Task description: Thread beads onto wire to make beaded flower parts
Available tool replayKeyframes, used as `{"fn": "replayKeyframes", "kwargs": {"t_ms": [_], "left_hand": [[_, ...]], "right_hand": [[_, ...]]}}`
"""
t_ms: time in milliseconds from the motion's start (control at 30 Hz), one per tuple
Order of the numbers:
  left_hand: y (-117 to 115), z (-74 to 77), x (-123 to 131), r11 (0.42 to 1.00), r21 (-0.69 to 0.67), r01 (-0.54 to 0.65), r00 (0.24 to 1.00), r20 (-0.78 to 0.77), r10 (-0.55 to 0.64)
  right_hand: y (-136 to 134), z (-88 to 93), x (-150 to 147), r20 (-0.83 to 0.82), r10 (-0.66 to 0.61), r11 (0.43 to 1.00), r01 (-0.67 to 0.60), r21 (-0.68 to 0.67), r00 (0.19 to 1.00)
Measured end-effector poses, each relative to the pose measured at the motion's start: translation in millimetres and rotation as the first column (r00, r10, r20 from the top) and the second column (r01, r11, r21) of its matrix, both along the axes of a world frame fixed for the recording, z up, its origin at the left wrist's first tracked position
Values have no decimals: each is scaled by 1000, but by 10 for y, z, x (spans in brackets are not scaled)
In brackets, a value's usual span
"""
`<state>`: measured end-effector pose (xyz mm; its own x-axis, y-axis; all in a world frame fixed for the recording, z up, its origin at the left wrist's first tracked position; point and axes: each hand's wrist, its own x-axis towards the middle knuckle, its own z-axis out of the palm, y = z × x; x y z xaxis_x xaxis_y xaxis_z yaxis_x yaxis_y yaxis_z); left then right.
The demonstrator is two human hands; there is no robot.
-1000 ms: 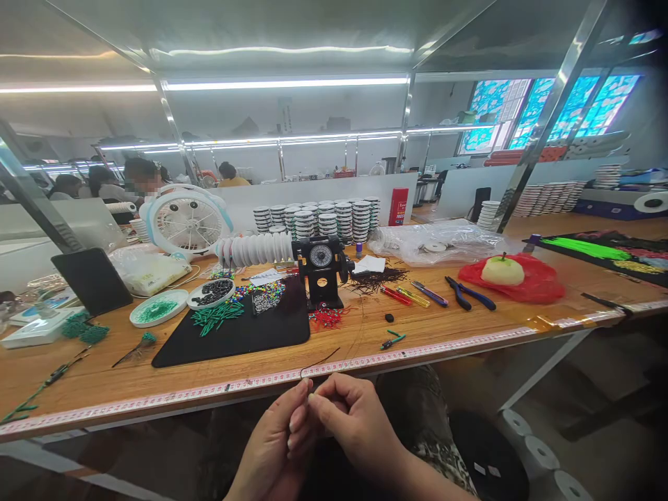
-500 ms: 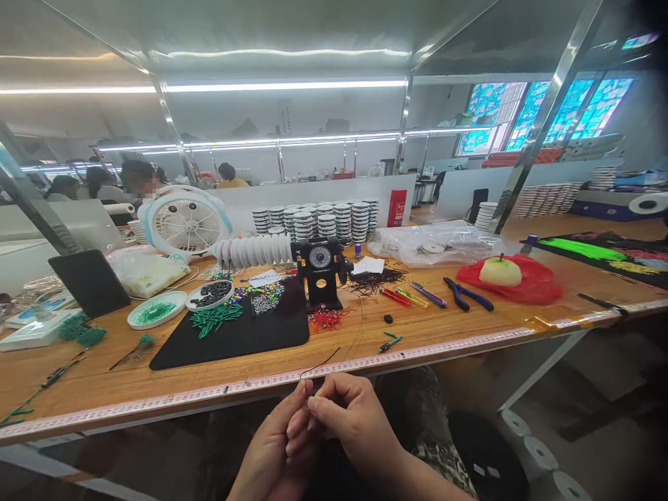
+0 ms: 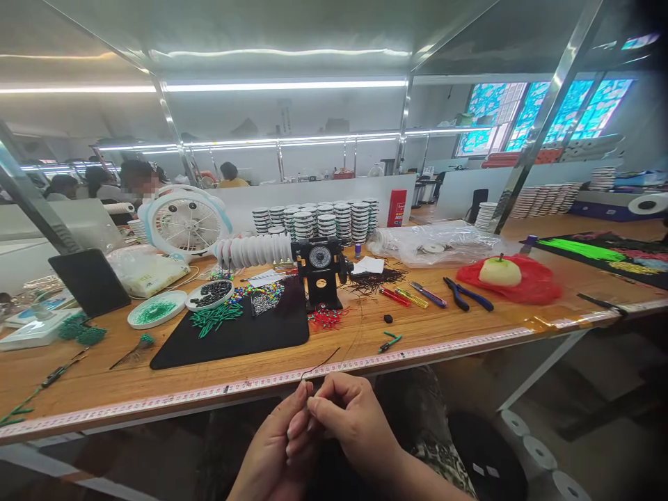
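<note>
My left hand [image 3: 274,445] and my right hand [image 3: 352,424] meet below the table's front edge, over my lap. Their fingertips are pinched together on a thin dark wire [image 3: 319,362] that curves up and right over the edge of the wooden table [image 3: 443,327]. Both hands are closed on it. What else sits between the fingertips is too small to make out.
On the table lie a black mat [image 3: 245,334] with green tubes [image 3: 213,316] and beads, a black winding device [image 3: 319,271], stacked spools [image 3: 318,219], a white fan [image 3: 182,219], pliers [image 3: 467,293], a red bag with a pale fruit [image 3: 509,275]. People sit at benches behind.
The hands stay pinched together on the wire, shifted only slightly. The view has drifted a little.
</note>
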<state>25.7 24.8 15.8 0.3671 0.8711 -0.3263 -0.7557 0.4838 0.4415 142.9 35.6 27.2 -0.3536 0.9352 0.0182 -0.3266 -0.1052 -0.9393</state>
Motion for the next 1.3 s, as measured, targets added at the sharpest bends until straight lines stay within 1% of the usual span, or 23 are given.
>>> {"fn": "replayKeyframes", "kwargs": {"t_ms": [133,233,400,567,733,900,1100,1233,1300], "left_hand": [[-2,-4,8,1000,7,-8,1000,-22,8],[-9,6,17,1000,-3,-4,1000,-29,4],[-28,61,43,1000,3,3,998,-65,-3],[-33,93,71,998,65,-20,993,-116,28],[-23,50,64,997,76,-19,993,-112,27],[-14,41,45,999,47,19,999,-48,-17],[-16,64,49,998,59,13,998,-65,-9],[-28,48,61,997,68,-19,994,-107,26],[-35,42,63,996,79,-27,991,-132,38]], "right_hand": [[3,20,-1,7,-22,1000,22,13,1000],[6,26,0,2,-9,1000,9,15,1000],[14,-12,13,63,-54,998,53,26,997],[18,-6,31,21,-11,1000,11,4,1000],[30,34,55,150,-97,995,96,17,984],[34,38,65,185,-115,993,111,34,976],[34,40,62,175,-118,993,114,35,977],[19,68,57,134,-65,998,64,9,989],[15,65,56,120,-59,998,59,-1,991]]}}
